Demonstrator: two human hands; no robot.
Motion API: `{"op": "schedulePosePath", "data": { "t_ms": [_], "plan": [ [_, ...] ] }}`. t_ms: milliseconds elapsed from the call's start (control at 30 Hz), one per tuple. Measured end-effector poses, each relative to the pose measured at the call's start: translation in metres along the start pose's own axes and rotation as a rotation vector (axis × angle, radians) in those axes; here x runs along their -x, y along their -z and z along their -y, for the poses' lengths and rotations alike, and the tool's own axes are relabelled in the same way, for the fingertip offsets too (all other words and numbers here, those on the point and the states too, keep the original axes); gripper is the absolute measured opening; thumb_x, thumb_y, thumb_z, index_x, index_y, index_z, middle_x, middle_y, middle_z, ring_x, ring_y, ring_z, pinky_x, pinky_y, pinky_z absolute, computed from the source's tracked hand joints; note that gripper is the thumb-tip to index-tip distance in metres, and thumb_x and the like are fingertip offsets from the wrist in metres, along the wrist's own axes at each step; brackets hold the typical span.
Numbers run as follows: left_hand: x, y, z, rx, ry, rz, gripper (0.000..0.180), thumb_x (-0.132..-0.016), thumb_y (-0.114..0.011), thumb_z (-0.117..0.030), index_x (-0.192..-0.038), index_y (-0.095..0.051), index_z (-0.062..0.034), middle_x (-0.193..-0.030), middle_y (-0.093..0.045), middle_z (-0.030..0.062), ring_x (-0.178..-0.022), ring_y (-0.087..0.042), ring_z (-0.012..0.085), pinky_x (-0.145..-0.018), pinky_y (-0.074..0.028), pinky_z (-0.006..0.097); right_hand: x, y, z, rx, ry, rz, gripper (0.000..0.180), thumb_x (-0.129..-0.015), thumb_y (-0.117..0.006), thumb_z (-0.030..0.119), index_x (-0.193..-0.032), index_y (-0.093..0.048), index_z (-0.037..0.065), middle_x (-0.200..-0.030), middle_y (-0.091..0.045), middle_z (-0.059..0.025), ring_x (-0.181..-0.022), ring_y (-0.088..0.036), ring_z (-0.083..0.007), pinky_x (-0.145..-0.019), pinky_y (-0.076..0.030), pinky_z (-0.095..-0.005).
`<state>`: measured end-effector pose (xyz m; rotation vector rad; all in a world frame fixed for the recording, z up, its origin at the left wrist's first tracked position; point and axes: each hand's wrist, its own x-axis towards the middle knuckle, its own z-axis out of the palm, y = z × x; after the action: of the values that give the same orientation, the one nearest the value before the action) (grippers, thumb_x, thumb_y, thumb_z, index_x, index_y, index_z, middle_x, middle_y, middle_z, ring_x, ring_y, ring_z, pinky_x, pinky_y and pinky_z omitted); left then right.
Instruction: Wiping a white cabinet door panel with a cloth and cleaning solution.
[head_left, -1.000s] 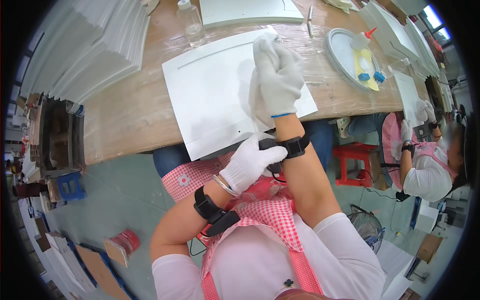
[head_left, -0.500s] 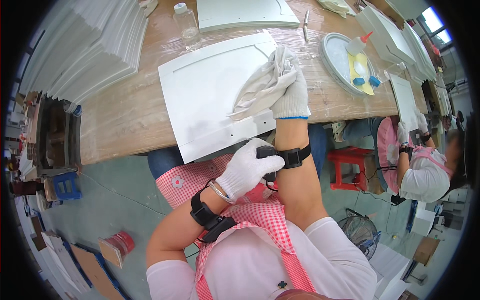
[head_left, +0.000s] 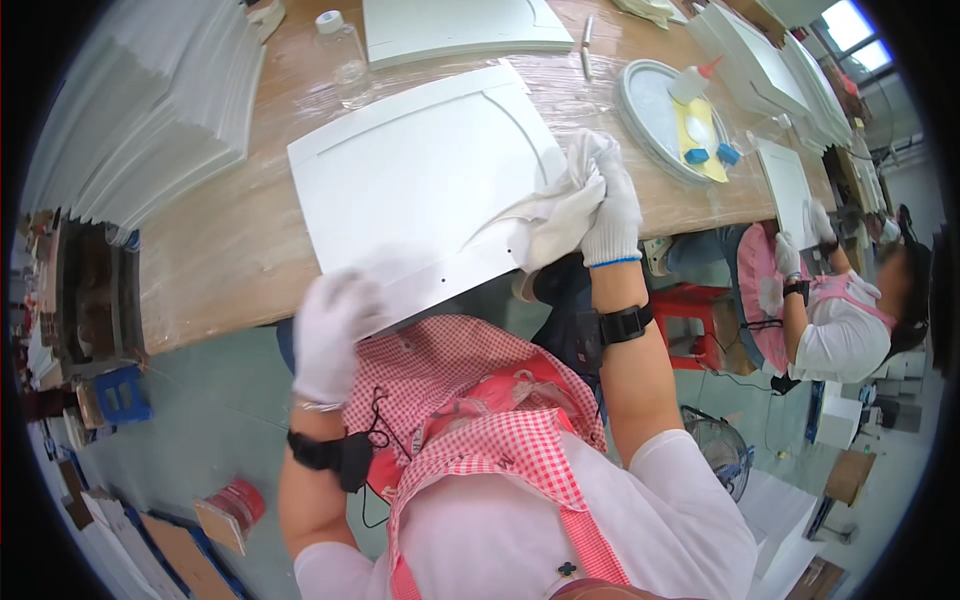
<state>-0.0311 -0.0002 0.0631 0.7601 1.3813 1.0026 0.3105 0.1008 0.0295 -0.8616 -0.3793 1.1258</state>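
Note:
A white panel [head_left: 400, 190] with a curved groove and small dark holes along its near edge lies on the table, its near left corner reaching past the table edge. My right hand [head_left: 615, 215], in a white knit glove, is closed round a bunched off-white cloth [head_left: 560, 225]. Part of that cloth drapes over the panel's near right corner. At the near left corner of the panel is my gloved left hand [head_left: 335, 330]. Motion smears its fingers, so I cannot make out whether they grip the edge.
Stacked white panels rise at the left [head_left: 160, 100]; another stack [head_left: 460, 25] lies at the back. A clear bottle [head_left: 345, 65], a pen-like tool [head_left: 587, 50] and a round lid [head_left: 640, 100] bearing a red-tipped glue bottle [head_left: 690, 85] stand around. A co-worker [head_left: 840, 325] sits at the right.
My left hand has left the right forearm's strap and moved left to the panel's near corner. My right hand, with the cloth, has shifted right and nearer.

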Motion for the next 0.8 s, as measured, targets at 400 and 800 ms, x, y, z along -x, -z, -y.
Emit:
{"op": "schedulePosePath", "data": {
  "t_ms": [400,800],
  "plan": [
    [-0.030,0.047,0.074,0.383,0.040,0.010,0.042,-0.109,-0.054,-0.031,-0.140,-0.055,-0.0032,-0.136,-0.064,0.0153,-0.116,-0.068,0.0308,-0.098,-0.057,0.046,0.001,0.017,-0.022,0.620,0.020,-0.020,0.037,-0.102,-0.072,0.032,-0.123,-0.070,0.001,-0.110,-0.072,-0.0049,-0.104,-0.066,-0.0125,-0.087,-0.053,-0.0277],
    [-0.025,0.028,0.074,0.821,0.336,0.103,0.055,-0.113,-0.041,-0.045,-0.146,-0.045,-0.0015,-0.140,-0.060,0.0241,-0.123,-0.066,0.0425,-0.087,-0.066,0.059,0.062,-0.033,-0.068,1.384,0.470,0.688,0.026,-0.099,-0.066,0.021,-0.118,-0.074,0.005,-0.117,-0.069,-0.0232,-0.111,-0.067,-0.0389,-0.097,-0.054,-0.0422]
  ]
}}
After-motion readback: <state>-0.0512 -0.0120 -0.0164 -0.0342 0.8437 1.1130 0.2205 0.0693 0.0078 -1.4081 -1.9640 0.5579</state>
